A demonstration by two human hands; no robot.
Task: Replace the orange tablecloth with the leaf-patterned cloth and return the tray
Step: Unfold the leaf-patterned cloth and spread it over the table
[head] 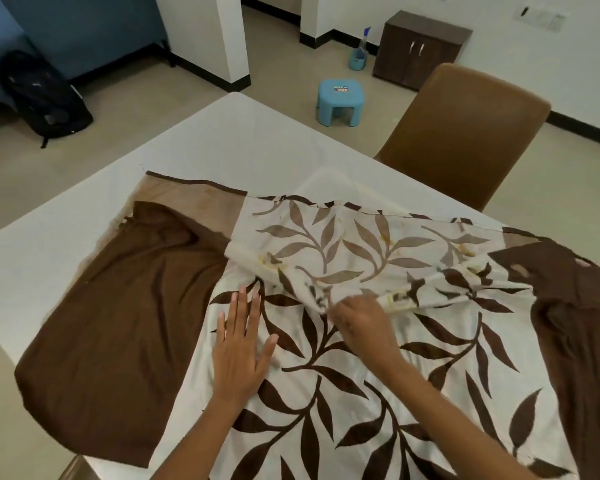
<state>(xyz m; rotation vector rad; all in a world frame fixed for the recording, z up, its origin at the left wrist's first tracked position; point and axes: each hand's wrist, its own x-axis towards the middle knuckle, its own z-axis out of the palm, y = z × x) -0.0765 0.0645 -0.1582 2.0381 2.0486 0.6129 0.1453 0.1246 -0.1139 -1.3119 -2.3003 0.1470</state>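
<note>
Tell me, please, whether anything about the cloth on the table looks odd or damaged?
Yes. The cloth is only half spread: its far part is folded back, paler underside up, bunched where the right hand grips it. Yellowish stains dot that fold, and the brown border at right has a small pale patch, perhaps a hole.

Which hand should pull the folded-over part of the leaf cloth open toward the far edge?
Probably the right hand: it already pinches the bunched fold of the leaf cloth. The left hand lies flat on the cloth, holding it down.
</note>
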